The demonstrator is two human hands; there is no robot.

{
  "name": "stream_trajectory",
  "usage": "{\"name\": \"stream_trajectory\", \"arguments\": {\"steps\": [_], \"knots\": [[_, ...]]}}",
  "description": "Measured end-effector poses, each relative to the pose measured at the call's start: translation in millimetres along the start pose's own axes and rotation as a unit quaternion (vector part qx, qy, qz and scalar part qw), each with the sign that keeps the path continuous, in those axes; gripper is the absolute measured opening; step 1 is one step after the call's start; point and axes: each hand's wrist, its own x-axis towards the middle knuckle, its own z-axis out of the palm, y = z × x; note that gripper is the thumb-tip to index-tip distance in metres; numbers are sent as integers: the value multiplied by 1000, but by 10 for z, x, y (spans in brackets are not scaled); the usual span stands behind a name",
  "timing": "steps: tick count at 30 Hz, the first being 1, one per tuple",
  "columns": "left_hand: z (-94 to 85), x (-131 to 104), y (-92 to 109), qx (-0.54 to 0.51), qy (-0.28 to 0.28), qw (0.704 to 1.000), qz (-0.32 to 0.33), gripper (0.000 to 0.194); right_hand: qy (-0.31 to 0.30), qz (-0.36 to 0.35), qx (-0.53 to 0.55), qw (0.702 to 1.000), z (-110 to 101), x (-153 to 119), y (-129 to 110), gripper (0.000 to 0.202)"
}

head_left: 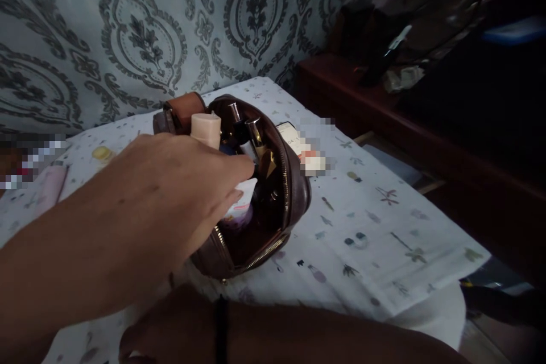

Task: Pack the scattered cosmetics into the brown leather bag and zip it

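1. Step: left hand (170, 187) reaching into open brown bag (301, 187) on surface (341, 210), at white item (245, 196); fingers mostly hidden, grip can't be told.
2. Right hand (147, 327) dim, fingers unreadable.
3. Lifting calls for zipper (285, 187) clearance.

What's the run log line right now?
left hand: at mouth of open brown bag; right hand: in front of bag; phone: beside bag, on cloth

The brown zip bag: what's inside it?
The brown zip bag shows a beige container, two slim tubes with shiny caps, and a white-and-purple item. The left hand hides its left part; the dark bottom can't be made out.
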Motion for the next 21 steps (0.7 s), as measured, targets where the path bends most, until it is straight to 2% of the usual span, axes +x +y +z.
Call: {"name": "stream_trajectory", "arguments": {"steps": [3, 9, 14, 19, 21], "knots": [[-32, -19, 41, 33, -30, 999, 10, 15, 23, 2, -17, 1000, 63, 17, 19, 32], [-25, 82, 152, 31, -50, 998, 3, 21, 19, -27, -45, 998, 83, -15, 41, 25], [63, 165, 216, 56, -42, 997, -28, 18, 45, -19, -62, 997, 122, 3, 50, 45], [120, 174, 199, 58, -50, 997, -28, 15, 13, 0, -54, 998, 131, 42, 56, 21], [140, 162, 184, 52, -41, 998, -24, 12, 12, 1, -51, 999, 123, 34, 45, 20]]}}
